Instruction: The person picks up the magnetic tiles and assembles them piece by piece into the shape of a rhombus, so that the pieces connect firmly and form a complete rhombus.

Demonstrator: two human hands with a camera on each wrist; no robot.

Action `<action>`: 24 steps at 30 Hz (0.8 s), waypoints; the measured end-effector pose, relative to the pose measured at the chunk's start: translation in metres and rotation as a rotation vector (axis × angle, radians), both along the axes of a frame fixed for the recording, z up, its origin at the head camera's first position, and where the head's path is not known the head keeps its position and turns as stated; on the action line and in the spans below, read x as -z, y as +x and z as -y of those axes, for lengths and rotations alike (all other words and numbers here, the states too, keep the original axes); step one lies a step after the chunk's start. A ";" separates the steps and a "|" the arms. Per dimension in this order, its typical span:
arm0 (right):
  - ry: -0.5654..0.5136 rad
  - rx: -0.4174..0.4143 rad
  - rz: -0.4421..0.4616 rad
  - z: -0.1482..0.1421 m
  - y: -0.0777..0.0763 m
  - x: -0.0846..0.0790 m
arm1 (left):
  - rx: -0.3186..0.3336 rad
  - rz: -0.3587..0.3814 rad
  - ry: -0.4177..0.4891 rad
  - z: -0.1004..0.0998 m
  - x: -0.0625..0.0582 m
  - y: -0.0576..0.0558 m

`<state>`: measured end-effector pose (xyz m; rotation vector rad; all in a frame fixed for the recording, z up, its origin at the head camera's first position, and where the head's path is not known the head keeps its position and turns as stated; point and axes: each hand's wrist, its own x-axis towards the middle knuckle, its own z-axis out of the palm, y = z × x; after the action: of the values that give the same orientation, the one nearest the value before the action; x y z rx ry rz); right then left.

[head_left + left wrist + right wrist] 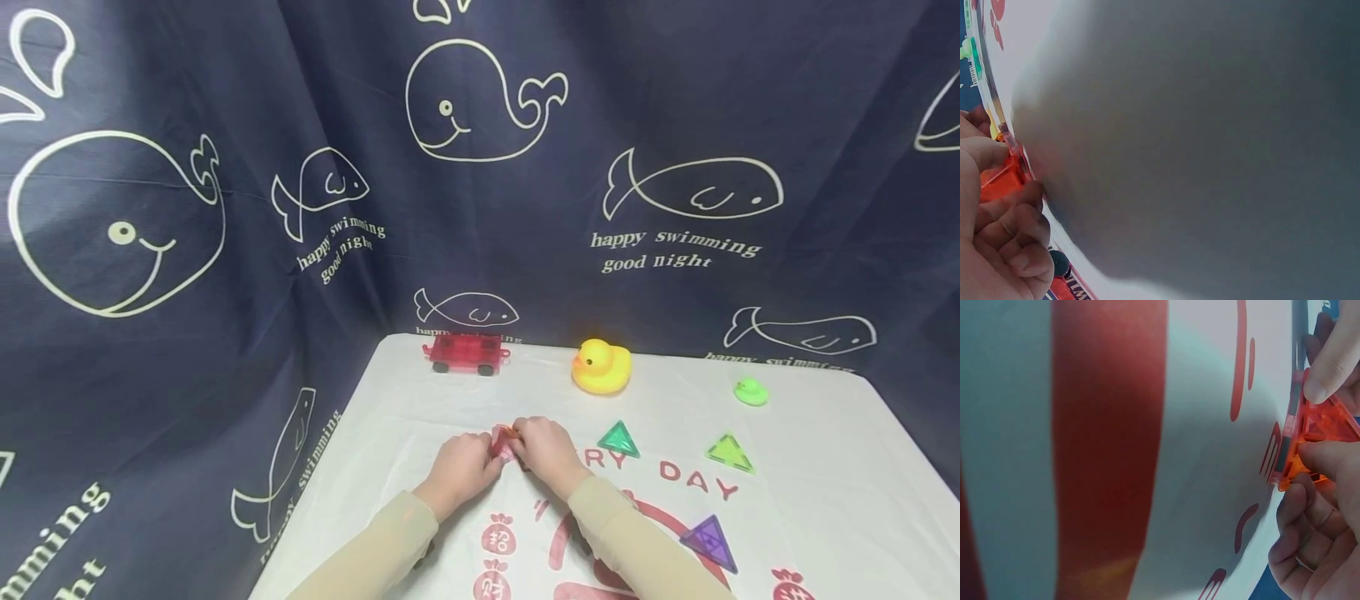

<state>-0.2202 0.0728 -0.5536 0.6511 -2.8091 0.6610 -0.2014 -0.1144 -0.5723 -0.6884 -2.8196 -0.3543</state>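
Observation:
Both hands meet over the white table, left of its middle. My left hand (463, 468) pinches a translucent red magnetic tile (1329, 419) between thumb and fingers. From the other side, my right hand (551, 450) pinches a translucent orange magnetic tile (1299, 467), which touches the red one. A pinkish tile edge lies along the bottom of the pair. In the right wrist view the tiles stand partly hidden behind the fingers (1291, 500), so their full shape cannot be made out.
A red wheeled toy cart (467, 354) and a yellow rubber duck (602, 367) stand along the back edge, with a small green duck (752, 392) farther right. Triangular tiles in teal (619, 439), lime green (731, 452) and purple (712, 543) lie on the right.

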 end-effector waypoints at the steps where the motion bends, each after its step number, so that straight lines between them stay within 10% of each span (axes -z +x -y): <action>1: 0.004 0.002 0.005 -0.001 0.000 0.000 | -0.003 -0.002 -0.002 0.000 0.000 0.000; 24: 0.024 0.166 0.131 -0.117 0.029 -0.009 | 0.179 -0.088 -0.066 -0.077 -0.019 0.007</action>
<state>-0.1911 0.1902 -0.5448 0.3846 -2.9538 0.6620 -0.1946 -0.0369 -0.5529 -0.9494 -2.7043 -0.2536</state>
